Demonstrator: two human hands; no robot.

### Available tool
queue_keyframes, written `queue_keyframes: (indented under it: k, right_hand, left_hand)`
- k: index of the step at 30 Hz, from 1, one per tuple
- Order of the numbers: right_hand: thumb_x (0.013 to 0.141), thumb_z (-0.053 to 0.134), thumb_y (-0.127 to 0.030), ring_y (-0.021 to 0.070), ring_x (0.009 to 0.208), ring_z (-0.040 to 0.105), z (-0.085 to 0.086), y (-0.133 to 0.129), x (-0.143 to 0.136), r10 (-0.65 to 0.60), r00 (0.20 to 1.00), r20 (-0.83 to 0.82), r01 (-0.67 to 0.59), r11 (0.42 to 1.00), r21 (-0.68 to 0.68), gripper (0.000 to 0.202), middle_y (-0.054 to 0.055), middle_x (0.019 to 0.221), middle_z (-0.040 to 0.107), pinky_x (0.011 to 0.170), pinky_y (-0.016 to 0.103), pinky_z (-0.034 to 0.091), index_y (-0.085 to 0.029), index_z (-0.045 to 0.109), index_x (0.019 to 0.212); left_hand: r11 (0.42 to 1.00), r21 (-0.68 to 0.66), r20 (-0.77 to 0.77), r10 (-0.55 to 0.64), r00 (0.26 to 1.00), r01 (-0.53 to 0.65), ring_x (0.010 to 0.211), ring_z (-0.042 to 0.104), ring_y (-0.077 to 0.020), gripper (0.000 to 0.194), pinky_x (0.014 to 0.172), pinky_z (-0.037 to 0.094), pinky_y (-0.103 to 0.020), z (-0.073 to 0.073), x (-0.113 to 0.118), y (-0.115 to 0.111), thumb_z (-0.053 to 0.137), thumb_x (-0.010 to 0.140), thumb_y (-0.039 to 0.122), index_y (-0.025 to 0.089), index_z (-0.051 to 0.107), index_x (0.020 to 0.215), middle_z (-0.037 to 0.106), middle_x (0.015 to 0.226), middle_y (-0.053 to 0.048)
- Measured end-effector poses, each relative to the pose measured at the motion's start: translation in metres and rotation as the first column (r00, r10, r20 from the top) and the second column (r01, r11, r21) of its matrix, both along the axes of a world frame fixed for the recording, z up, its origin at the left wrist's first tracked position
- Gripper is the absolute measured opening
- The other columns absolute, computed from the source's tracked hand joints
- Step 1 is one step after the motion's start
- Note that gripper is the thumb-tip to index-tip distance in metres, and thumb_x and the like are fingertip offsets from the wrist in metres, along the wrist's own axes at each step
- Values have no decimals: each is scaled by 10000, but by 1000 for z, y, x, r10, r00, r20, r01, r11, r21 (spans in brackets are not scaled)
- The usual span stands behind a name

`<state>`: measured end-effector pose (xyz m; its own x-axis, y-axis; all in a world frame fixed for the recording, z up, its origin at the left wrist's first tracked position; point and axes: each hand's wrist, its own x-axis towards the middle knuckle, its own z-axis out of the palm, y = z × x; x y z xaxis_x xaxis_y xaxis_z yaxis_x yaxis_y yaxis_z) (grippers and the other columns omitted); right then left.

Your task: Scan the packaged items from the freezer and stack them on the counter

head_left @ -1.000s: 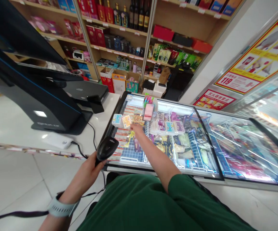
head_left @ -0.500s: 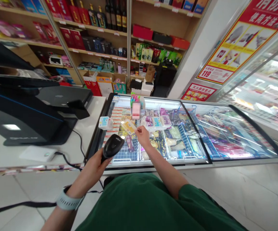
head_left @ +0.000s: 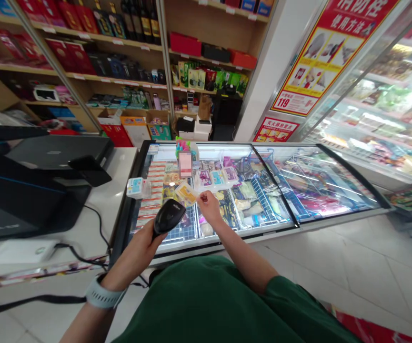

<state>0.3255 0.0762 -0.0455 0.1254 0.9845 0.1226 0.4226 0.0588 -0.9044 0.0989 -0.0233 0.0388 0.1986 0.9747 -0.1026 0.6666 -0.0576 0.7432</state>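
Note:
My left hand (head_left: 144,242) is wrapped round the handle of a black barcode scanner (head_left: 170,216), its head tilted toward the freezer's glass top. With the fingers pinched, my right hand (head_left: 208,206) grips the right edge of a clear plastic pack with a yellow label (head_left: 186,193). Beyond that hand stand packs with purple labels (head_left: 203,179) and one with a blue label (head_left: 217,178), side by side on the glass. Another blue-labelled clear pack (head_left: 135,187) sits at the freezer's left end. A pink-and-white card (head_left: 185,164) stands behind the yellow pack, before some colourful small items (head_left: 182,145).
A glass-topped chest freezer (head_left: 227,232) holding bagged goods stretches to the right. On the left counter (head_left: 118,166) are a black terminal (head_left: 23,190), a white box (head_left: 23,251) and cables. Stocked shelves (head_left: 120,81) line the back.
The view has swung right, so the counter and freezer sit further left. Both hands keep their hold; the yellow-labelled pack stays near the scanner's head.

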Motion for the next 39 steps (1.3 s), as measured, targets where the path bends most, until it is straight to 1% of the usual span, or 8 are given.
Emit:
queue_keyframes:
  k: [8, 11, 15, 20, 26, 31, 35, 39]
  right_hand:
    - [764, 603, -271, 161, 719, 595, 3, -3, 5, -20, 998, -55, 19, 999, -30, 81, -11, 754, 618, 727, 280, 466, -218, 566, 812]
    - [726, 643, -270, 157, 680, 603, 4, 0, 7, -85, 972, -217, 63, 992, -108, 99, -17, 709, 625, 705, 276, 468, -209, 581, 773]
    - [722, 660, -310, 156, 664, 641, 4, 10, 20, -231, 868, -439, 125, 958, -257, 142, -2, 681, 658, 663, 258, 475, -187, 603, 764]
    - [749, 656, -382, 141, 640, 662, 2, 30, 47, -391, 787, -478, 218, 900, -377, 214, 30, 717, 690, 563, 218, 452, -176, 599, 755]
    - [745, 701, -378, 124, 536, 628, -3, 52, 70, -513, 700, -497, 259, 831, -493, 255, 8, 612, 650, 483, 208, 426, -176, 564, 674]
    - [771, 697, -380, 122, 514, 617, -8, 62, 73, -552, 660, -509, 267, 806, -528, 280, -6, 560, 618, 487, 210, 444, -185, 531, 658]
    - [783, 684, -434, 125, 557, 641, -12, 65, 72, -562, 629, -537, 279, 808, -519, 323, -8, 575, 627, 533, 214, 480, -199, 500, 660]
    - [805, 644, -498, 128, 551, 640, -15, 63, 68, -586, 594, -551, 308, 799, -517, 350, 3, 584, 634, 522, 219, 480, -205, 502, 677]
  left_hand:
    - [1000, 27, 2, 3, 1000, -3, 1051, 630, -279, 419, 908, 477, -381, 0, 6, 7, 479, 842, 422, 158, 518, 1165, 671, 1120, -135]
    - [999, 30, -15, 13, 1000, -12, 1062, 625, -278, 429, 907, 477, -376, -1, 5, 7, 482, 847, 426, 155, 516, 1178, 667, 1130, -133]
    - [1000, 23, -18, -4, 1000, 5, 1089, 611, -274, 461, 928, 466, -376, -4, 1, 7, 469, 868, 426, 150, 488, 1238, 647, 1175, -137]
    - [999, 39, -39, 23, 999, -21, 1092, 619, -282, 502, 927, 474, -378, -13, -5, 6, 474, 862, 431, 155, 467, 1282, 650, 1189, -141]
    - [999, 27, -49, 43, 998, -42, 1076, 630, -279, 490, 899, 490, -356, -20, -10, 4, 464, 857, 465, 154, 494, 1234, 655, 1181, -141]
    - [999, -1, -43, 50, 998, -50, 1084, 623, -284, 492, 905, 484, -361, -16, -9, 4, 451, 856, 481, 138, 501, 1205, 647, 1180, -160]
    - [999, -4, -43, 44, 998, -45, 1062, 635, -285, 483, 889, 493, -361, -14, -8, 4, 454, 857, 473, 136, 512, 1198, 659, 1163, -158]
    - [998, 28, -40, 54, 998, -53, 1030, 653, -276, 463, 852, 509, -336, -15, -11, 4, 477, 852, 455, 150, 527, 1196, 680, 1133, -133]
